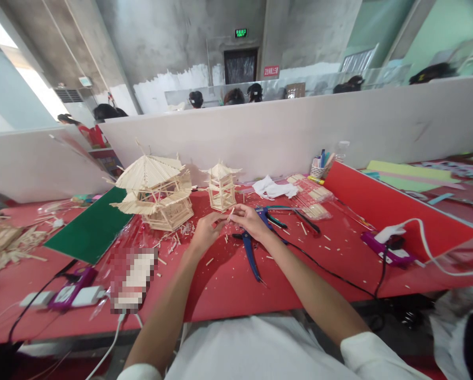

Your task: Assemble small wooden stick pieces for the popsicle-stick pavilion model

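My right hand (249, 220) pinches a short wooden stick (231, 214) over the middle of the red table. Close beside it, my left hand (211, 229) has its fingers drawn together near the same piece; what lies between them is too small to make out. Just beyond both hands stands a small pagoda model (222, 191) built from thin sticks. A larger stick pavilion (157, 192) with a pointed roof is to its left. Under and beside my right hand lies a blue glue gun (251, 256), partly hidden by the hand, with a black cord running right.
Stick scraps litter the red table (299, 295). Cutters with teal and black handles (307, 220), white tissue (274, 188) and bundled sticks (313, 195) lie right of centre. A red board (394, 211), a green board (92, 227), power strips and a phone (135, 277) flank the workspace.
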`<state>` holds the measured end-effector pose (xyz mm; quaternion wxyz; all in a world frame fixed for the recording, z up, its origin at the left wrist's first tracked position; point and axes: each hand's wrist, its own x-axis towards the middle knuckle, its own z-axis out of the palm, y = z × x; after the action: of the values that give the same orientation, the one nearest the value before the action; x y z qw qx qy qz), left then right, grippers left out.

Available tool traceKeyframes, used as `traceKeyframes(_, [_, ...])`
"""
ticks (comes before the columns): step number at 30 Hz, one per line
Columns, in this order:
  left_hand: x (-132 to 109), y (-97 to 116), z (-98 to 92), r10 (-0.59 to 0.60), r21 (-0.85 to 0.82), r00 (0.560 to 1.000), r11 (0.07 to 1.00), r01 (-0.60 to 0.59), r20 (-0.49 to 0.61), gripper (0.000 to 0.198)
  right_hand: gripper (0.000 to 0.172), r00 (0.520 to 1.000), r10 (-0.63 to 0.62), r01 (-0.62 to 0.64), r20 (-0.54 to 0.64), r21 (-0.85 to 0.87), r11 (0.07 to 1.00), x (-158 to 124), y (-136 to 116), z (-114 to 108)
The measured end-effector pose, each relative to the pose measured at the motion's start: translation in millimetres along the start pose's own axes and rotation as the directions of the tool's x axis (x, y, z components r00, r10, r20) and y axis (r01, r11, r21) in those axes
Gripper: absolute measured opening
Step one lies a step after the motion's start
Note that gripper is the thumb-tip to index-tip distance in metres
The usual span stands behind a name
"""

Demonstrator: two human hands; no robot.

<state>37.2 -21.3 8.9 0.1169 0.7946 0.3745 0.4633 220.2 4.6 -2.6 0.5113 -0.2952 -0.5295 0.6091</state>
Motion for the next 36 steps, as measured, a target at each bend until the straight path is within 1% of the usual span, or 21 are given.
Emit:
traceKeyframes(7, [0,-4,0.6,0.035,-0.014,0.999,0.999,-0.036,-0.035,0.014,0.040,1.000,0.006,-0.005,-0.020,0.051,0.999,0,0,2])
traceKeyframes(11, [0,-2,0.7,0.006,0.011,1.000,1.000,-0.005,-0.026,0.014,0.039,1.000,-0.005,0.005,-0.022,0.023,1.000,0,1,2])
traceKeyframes(13, [0,1,1.2,-0.041,-0.005,0.999,0.999,0.041,-0.004,0.015,0.038,0.999,-0.024,0.024,-0.026,-0.008,1.000,1,1,1])
traceKeyframes(15, [0,4,2.4,-0.111,-0.059,0.994,0.992,0.112,0.019,0.015,0.038,0.998,-0.060,0.059,-0.034,-0.041,0.997,2,2,0])
traceKeyframes(19, [1,9,5.8,-0.255,-0.193,0.965,0.946,0.261,0.054,0.018,0.034,0.988,-0.146,0.140,-0.042,-0.119,0.983,4,5,-1])
traceKeyframes(23, [2,7,7.2,-0.339,-0.244,0.938,0.906,0.345,0.068,0.023,0.027,0.980,-0.199,0.190,-0.020,-0.204,0.960,4,5,1])
traceKeyframes(30, [2,2,4.2,-0.363,-0.243,0.919,0.888,0.391,0.154,0.026,0.020,0.961,-0.270,0.274,0.059,-0.345,0.898,-1,0,3])
traceKeyframes(33, [3,2,3.2,-0.359,-0.238,0.916,0.888,0.394,0.179,0.026,0.018,0.958,-0.279,0.286,0.072,-0.362,0.887,-2,-2,4])
traceKeyframes(36, [3,-1,2.6,-0.333,-0.209,0.922,0.905,0.371,0.196,0.024,0.019,0.960,-0.272,0.279,0.074,-0.368,0.887,-2,-1,5])
